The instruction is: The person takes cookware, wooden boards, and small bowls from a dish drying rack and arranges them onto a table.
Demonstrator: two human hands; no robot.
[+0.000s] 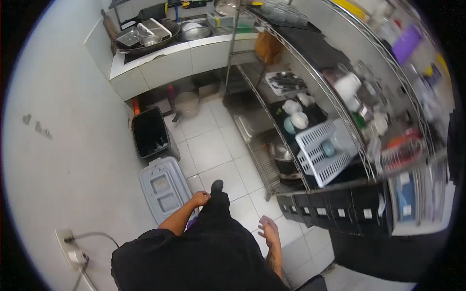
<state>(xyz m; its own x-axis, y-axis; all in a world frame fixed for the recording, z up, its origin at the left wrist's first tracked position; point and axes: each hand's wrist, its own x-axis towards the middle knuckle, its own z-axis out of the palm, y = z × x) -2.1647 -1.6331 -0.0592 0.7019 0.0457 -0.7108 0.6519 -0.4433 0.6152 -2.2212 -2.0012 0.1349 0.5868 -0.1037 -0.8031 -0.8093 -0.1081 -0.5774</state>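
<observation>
My left hand hangs beside my black-clothed leg, its fingers curled in, and I see nothing in it. Just beyond that hand is a grey plastic bin lid with moulded panels. On the other side, my right hand is held over the white tiled floor with its fingers apart, and it holds nothing. A dark shoe tip shows in front of my leg.
A black bin stands by the left wall. At right, a wire shelving rack carries bowls, a white plastic basket and other kitchenware. Pans and a sink occupy the far tiled counter. A plugged cord hangs at lower left.
</observation>
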